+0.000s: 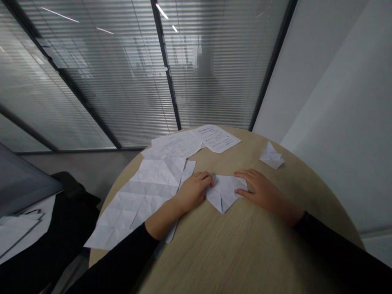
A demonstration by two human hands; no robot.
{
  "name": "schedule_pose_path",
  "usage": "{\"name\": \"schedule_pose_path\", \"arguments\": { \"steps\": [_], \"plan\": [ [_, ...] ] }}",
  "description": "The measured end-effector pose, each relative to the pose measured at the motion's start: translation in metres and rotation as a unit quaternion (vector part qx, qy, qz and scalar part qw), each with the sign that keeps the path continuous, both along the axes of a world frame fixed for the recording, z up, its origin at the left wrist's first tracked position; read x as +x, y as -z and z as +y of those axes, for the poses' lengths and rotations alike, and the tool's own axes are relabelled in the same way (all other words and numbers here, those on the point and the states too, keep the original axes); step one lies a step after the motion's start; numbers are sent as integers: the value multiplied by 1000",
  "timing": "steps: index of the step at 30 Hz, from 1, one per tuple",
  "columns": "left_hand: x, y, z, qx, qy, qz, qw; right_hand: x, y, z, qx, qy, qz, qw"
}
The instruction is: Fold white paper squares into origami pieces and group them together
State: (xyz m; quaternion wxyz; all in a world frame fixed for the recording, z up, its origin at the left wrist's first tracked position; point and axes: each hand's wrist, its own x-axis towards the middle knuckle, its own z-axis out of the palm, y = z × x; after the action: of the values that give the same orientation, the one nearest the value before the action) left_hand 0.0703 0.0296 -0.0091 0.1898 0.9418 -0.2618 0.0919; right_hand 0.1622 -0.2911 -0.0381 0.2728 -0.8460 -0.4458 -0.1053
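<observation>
A small folded piece of white paper (223, 192) lies on the round light-wood table (232, 249), with a pointed end toward me. My left hand (192, 192) sits at its left side, fingertips on the paper's upper left edge. My right hand (257, 190) rests on its right corner, fingers lying over the paper. Both hands press it against the tabletop. A large creased white sheet (137, 200) lies left of my left hand, its lower part partly under my left forearm. A small folded paper model (271, 156) stands to the far right, away from both hands.
Two printed sheets (216, 138) lie at the table's far edge, overlapping the creased sheet. A glass wall with blinds (122, 81) stands behind the table, and a white wall (321, 81) stands on the right. A dark chair (61, 216) and a dark screen (21, 179) are at the left.
</observation>
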Motion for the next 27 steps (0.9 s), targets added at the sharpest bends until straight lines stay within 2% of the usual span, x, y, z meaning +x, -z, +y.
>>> {"name": "schedule_pose_path", "arguments": {
  "steps": [5, 14, 22, 27],
  "plan": [
    [-2, 2, 2, -2, -64, -23, 998, 9, -2, 8, -3, -12, 11, 1000],
    [-2, 1, 0, -30, -100, -19, 994, 10, 5, 3, 33, 15, 89, 995],
    [-2, 3, 2, -47, -73, -24, 996, 0, -8, 3, 36, 31, 198, 979],
    [-1, 2, 1, -61, -82, -28, 994, -2, -15, 6, 36, 32, 167, 985]
  ]
}}
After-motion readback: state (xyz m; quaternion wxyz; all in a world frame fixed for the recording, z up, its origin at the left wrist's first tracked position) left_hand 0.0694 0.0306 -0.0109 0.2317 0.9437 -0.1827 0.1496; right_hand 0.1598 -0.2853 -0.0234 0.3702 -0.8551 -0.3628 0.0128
